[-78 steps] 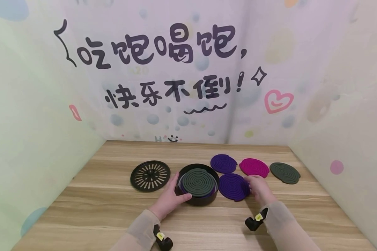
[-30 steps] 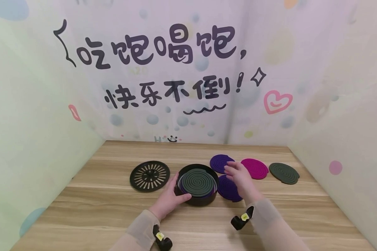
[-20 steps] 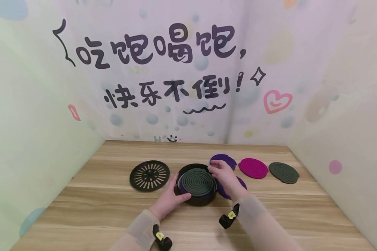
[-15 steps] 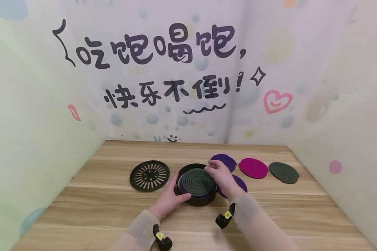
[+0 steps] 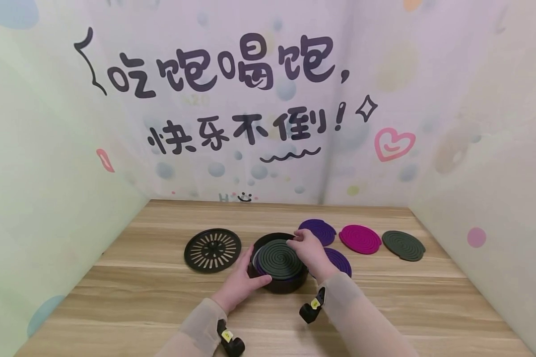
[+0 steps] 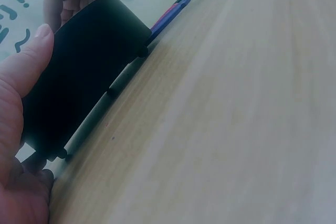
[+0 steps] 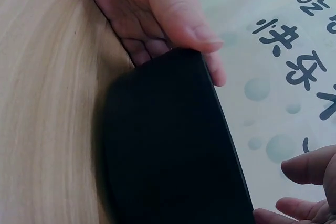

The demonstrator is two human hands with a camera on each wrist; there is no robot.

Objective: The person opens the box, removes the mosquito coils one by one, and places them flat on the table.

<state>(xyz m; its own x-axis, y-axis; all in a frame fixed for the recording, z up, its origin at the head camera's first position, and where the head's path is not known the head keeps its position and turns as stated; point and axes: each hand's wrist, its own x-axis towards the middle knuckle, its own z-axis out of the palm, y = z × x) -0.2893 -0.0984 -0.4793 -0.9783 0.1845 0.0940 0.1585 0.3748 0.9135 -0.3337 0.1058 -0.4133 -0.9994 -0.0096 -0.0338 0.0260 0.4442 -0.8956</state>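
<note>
A round black mosquito coil holder (image 5: 282, 286) stands on the table, with a stack of coils inside. On top lies a dark green mosquito coil (image 5: 279, 259); purple and whitish edges show beneath it. My left hand (image 5: 244, 280) grips the holder's left side, thumb at the front, as the left wrist view also shows on the holder (image 6: 89, 66). My right hand (image 5: 311, 252) hovers at the right rim, fingertips close to the green coil's edge. In the right wrist view, thumb (image 7: 310, 166) and fingers stand apart; contact with the coil cannot be made out.
Left of the holder lies a slotted black lid (image 5: 212, 250). To the right lie a purple coil (image 5: 317, 232), a second purple coil (image 5: 339, 262) partly behind my right hand, a magenta coil (image 5: 360, 239) and a green coil (image 5: 404, 245). A printed cloth wall (image 5: 250, 168) closes the back.
My right hand has let go of the nearer purple coil and moved left to the holder's right rim, drawing slightly closer to the green coil. My left hand has stayed on the holder.
</note>
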